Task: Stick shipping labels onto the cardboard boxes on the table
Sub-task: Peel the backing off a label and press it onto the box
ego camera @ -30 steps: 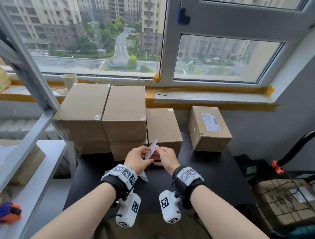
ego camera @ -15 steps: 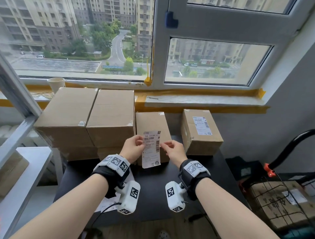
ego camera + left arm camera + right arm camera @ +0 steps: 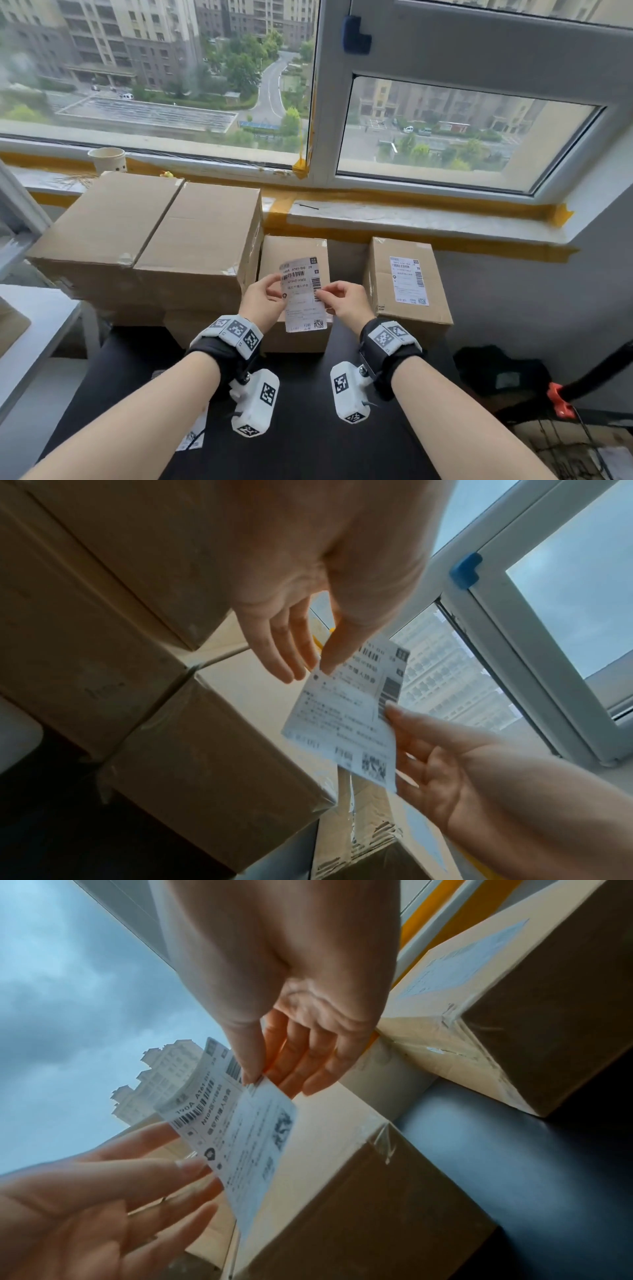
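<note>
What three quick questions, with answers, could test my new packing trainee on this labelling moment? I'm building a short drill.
1. True or false: both hands pinch the shipping label.
2. Which box already carries a label: A the right box, B the middle box, C the big left boxes?
3. What stands on the windowsill at far left?

Key: 1 true, left hand and right hand; 2 A; 3 a paper cup.

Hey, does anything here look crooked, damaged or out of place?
Mostly tidy. The label held in the left hand and right hand is tilted and curling, not yet flat on the middle box. Loose white paper hangs at the table's left edge.
</note>
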Tool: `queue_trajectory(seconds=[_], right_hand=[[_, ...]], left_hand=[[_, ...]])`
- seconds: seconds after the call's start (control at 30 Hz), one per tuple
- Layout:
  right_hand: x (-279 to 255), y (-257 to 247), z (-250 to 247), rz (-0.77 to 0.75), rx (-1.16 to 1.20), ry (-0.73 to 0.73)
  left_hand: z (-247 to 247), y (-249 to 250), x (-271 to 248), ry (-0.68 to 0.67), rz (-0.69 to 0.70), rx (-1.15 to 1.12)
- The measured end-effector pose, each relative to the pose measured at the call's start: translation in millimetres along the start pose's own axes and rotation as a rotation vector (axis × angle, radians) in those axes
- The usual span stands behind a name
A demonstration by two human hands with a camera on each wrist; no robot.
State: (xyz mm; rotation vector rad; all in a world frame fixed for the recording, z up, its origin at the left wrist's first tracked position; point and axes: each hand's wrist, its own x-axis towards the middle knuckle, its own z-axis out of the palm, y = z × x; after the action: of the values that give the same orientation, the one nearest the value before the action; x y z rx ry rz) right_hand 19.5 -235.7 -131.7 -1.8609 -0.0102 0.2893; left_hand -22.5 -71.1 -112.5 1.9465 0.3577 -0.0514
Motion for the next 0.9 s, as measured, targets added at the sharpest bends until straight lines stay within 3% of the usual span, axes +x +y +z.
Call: queue_trajectory(seconds=[0.3, 0.47, 0.9], right_hand=[[55, 9, -1, 0.071, 0.048, -0.008], [77, 15, 3, 0.077, -0.116, -0.018], [100, 13, 21, 0.074, -0.447, -0.036]], left_hand=[[24, -6, 34, 0.222, -0.266, -0.075], [37, -9, 48, 0.344, -0.203, 0.087], [39, -32, 56, 0.293, -0.089, 0.292]])
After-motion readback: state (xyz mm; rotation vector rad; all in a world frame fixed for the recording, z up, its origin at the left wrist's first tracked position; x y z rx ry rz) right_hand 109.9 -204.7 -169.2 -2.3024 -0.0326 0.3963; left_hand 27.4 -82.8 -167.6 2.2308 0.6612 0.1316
